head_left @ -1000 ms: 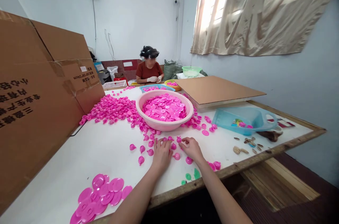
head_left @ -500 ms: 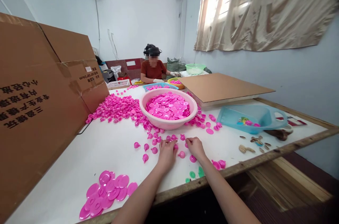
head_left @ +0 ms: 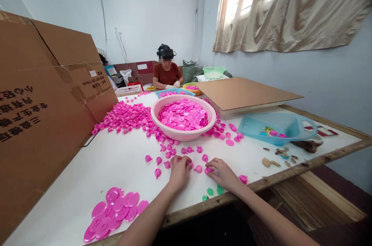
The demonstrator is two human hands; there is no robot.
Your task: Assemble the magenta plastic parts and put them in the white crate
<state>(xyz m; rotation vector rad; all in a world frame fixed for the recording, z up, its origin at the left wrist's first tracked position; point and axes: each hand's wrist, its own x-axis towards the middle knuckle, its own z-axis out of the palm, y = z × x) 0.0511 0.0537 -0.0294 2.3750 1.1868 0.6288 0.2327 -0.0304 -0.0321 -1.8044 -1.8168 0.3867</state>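
Small pink plastic toy cups, each with a little handle or spout, lie scattered on the white tabletop before me. My left hand (head_left: 179,170) has its fingers curled round a pink toy cup (head_left: 190,165), which is partly hidden by them. To its right, my right hand (head_left: 221,175) pinches another pink toy cup (head_left: 208,170) at the table surface. Between the hands lies a loose cup (head_left: 198,168), touched by neither. Flat pink toy saucers (head_left: 118,204) lie in a loose pile at the near left. Beyond my hands stands a pale pink basin (head_left: 183,134) full of similar discs.
A large cardboard box (head_left: 58,83) walls the left side. Heaped pink cups (head_left: 130,116) lie behind. At right are a cardboard sheet (head_left: 247,92), a blue plastic basket (head_left: 261,131) and peanut shells (head_left: 270,162). Green pieces (head_left: 210,191) lie near the edge. A gloved co-worker (head_left: 167,71) sits opposite.
My right hand has moved down toward me, onto a cup nearer the table edge. My left hand has shifted slightly left and nearer. The co-worker's gloved hands have come together.
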